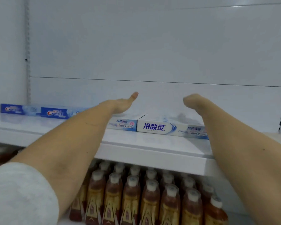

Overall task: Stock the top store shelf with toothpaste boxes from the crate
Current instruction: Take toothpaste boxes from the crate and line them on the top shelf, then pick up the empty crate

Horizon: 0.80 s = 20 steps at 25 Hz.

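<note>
Top shelf (pixel 152 150): 2 blue toothpaste boxes (pixel 53 113) at its left end, 2 white toothpaste boxes (pixel 154 126) at its front edge, more behind, count unclear. 2 hands (pixel 120 105) above it. Below the shelf: roughly 20 brown bottles (pixel 150 202), some hidden.

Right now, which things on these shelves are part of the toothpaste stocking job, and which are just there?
Part of the job:
top shelf
white toothpaste boxes
blue Crest boxes
left hand, resting on the white boxes
right hand, over the white boxes

Just there:
brown bottles on the shelf below
</note>
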Available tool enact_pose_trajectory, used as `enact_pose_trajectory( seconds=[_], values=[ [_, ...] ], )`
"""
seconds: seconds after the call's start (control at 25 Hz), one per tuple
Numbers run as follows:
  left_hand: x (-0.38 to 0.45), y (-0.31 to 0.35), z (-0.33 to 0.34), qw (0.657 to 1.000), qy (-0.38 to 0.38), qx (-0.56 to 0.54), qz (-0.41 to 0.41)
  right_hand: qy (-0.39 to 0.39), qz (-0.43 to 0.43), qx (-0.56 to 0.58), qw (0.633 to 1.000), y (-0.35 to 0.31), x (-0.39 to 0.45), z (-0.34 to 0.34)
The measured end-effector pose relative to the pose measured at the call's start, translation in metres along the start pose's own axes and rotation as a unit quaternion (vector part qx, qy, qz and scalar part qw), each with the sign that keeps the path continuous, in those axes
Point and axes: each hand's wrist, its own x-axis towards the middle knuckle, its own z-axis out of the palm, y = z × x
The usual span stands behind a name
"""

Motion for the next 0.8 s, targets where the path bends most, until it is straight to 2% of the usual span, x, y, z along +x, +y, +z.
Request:
enact_pose_trajectory(
  seconds=[0.08,0.16,0.28,0.36,0.44,0.56,0.64,0.72,0.8],
  values=[
    [-0.022,-0.008,-0.014,0.998,0.066,-0.018,-0.005,0.05,-0.12,0.044,0.99,-0.029,-0.007,0.006],
    [-0.05,-0.017,-0.028,0.994,0.104,-0.04,-0.017,0.056,-0.247,0.087,0.964,-0.061,-0.032,0.018],
    [-0.096,-0.049,-0.049,0.981,0.168,-0.098,-0.011,-0.037,-0.377,0.227,0.897,-0.117,-0.104,0.055],
    [-0.126,-0.08,-0.059,0.961,0.234,-0.15,0.004,-0.129,-0.408,0.326,0.843,-0.143,-0.156,0.085],
    [-0.159,-0.114,-0.064,0.93,0.299,-0.21,0.034,-0.221,-0.397,0.394,0.799,-0.154,-0.204,0.119],
    [-0.209,-0.171,-0.05,0.89,0.361,-0.273,0.048,-0.306,-0.346,0.44,0.77,-0.139,-0.266,0.178],
    [-0.242,-0.231,-0.018,0.869,0.39,-0.305,0.016,-0.336,-0.305,0.436,0.777,-0.11,-0.305,0.235],
    [-0.277,-0.301,0.032,0.85,0.414,-0.325,-0.027,-0.37,-0.256,0.397,0.8,-0.067,-0.339,0.298],
    [-0.31,-0.37,0.093,0.846,0.384,-0.352,-0.11,-0.408,-0.177,0.351,0.824,-0.018,-0.372,0.361]
  ],
)
